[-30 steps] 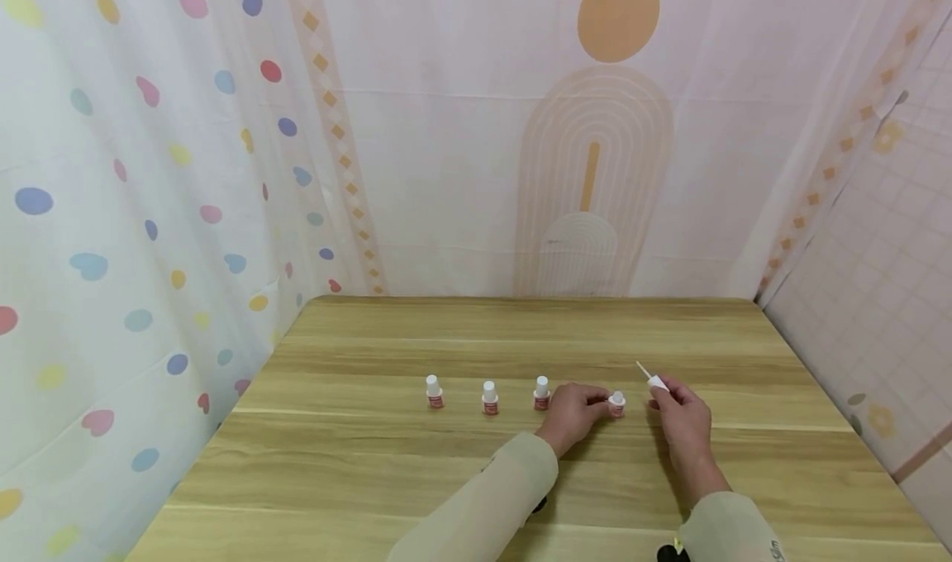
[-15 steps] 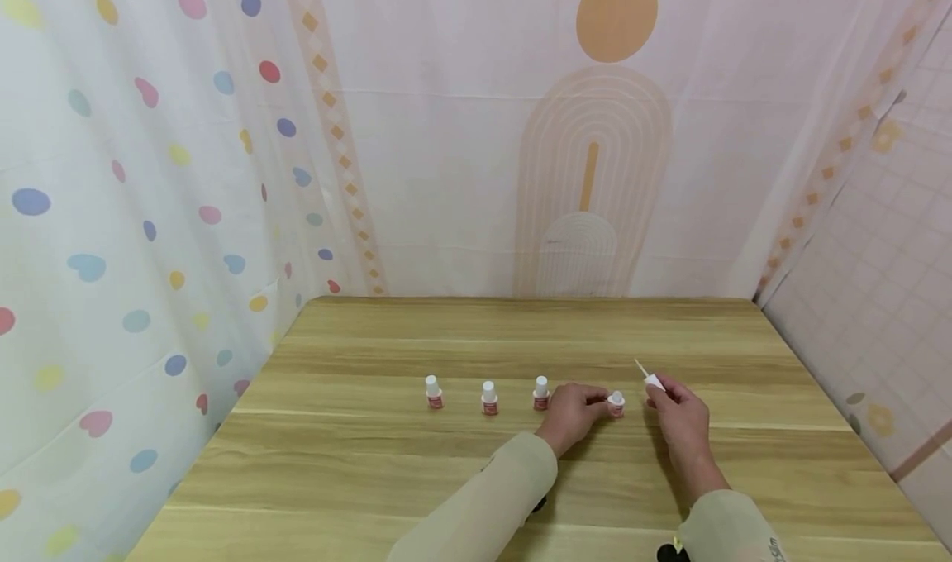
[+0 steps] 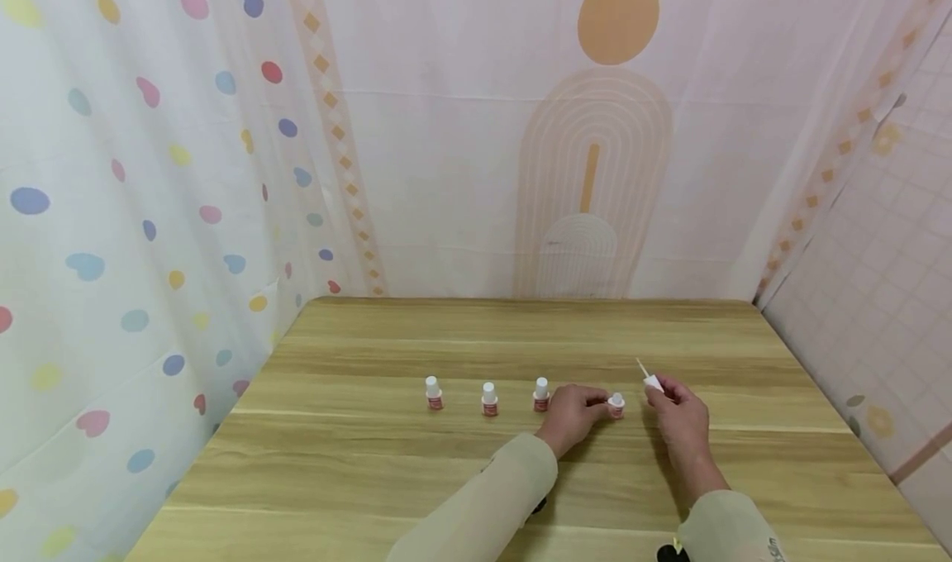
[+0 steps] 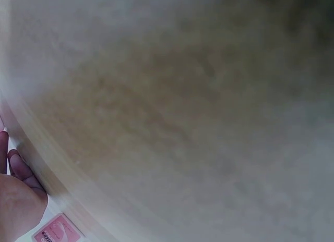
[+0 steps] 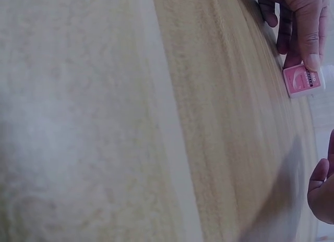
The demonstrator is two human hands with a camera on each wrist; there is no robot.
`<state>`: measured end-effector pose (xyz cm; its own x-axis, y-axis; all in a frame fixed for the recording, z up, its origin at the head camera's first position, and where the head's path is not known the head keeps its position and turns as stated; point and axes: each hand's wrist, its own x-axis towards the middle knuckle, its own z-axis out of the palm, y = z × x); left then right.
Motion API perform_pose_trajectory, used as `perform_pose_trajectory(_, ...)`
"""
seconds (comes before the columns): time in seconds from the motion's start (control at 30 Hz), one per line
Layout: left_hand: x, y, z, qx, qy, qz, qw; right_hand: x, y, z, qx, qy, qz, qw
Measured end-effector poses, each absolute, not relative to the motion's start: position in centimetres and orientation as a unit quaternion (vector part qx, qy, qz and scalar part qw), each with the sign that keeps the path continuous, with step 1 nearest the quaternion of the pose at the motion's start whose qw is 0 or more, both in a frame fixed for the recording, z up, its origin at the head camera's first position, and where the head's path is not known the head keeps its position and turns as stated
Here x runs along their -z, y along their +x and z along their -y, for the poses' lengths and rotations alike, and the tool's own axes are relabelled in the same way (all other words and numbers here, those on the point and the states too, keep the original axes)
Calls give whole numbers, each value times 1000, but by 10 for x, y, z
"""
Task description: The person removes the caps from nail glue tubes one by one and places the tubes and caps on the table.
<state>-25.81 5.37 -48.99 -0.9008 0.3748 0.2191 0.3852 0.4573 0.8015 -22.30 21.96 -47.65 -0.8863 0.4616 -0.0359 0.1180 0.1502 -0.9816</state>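
In the head view my left hand (image 3: 571, 415) pinches a small bottle (image 3: 616, 408) with a pink label, upright on the table with its white neck uncovered. The right wrist view shows the thumb of that hand against the label of the bottle (image 5: 302, 81). My right hand (image 3: 684, 421) holds a white brush cap (image 3: 654, 383) off to the right of the bottle. Its thin brush stem (image 3: 642, 368) points up and to the left. In the left wrist view the left hand (image 4: 21, 197) shows only at the lower left edge.
Three matching capped bottles stand to the left: a far left one (image 3: 435, 394), a middle one (image 3: 489, 400) and one near my left hand (image 3: 541, 395). They are on a wood-grain table (image 3: 335, 463). Patterned curtains (image 3: 446, 132) hang behind and beside it.
The right hand with the brush cap has shifted very slightly left. The left hand and the bottles keep their places.
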Motion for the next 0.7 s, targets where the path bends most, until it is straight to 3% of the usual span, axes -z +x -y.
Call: perform_pose_trajectory(0.7,486,-257,-53,467,-222,856,9,477,-226,-220,-630,-188,743,126)
